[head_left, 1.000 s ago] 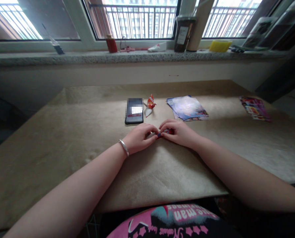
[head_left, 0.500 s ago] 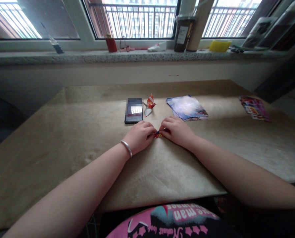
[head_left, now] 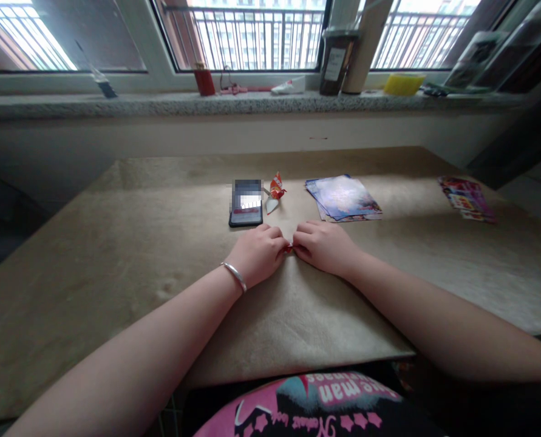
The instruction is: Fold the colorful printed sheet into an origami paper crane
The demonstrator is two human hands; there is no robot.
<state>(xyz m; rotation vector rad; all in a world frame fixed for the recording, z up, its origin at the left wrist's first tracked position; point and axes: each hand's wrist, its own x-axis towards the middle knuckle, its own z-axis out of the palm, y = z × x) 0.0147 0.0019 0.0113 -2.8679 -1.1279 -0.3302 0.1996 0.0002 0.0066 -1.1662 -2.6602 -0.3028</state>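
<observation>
Between my fingertips is a small red piece of printed wrapper or paper [head_left: 289,248], mostly hidden by my fingers. My left hand [head_left: 265,250] pinches its left end, and my right hand [head_left: 320,246] pinches its right end. Both hands are closed and rest low over the table [head_left: 161,255]. Just beyond my left hand lies a phone [head_left: 246,206] with its screen lit. Beside the phone sits a crumpled orange-red wrapper [head_left: 276,187] with a silvery-white part toward me.
A stack of glossy printed sheets [head_left: 345,197] lies beyond my right hand. Farther right are colourful printed cards [head_left: 467,199]. On the windowsill [head_left: 161,106] stand a red container [head_left: 204,81], a dark jar [head_left: 336,64] and a yellow block [head_left: 404,84].
My fingers have curled closer round the small red piece, so less of it shows now. Both hands have shifted slightly. The phone, orange-red wrapper and printed sheets have stayed put.
</observation>
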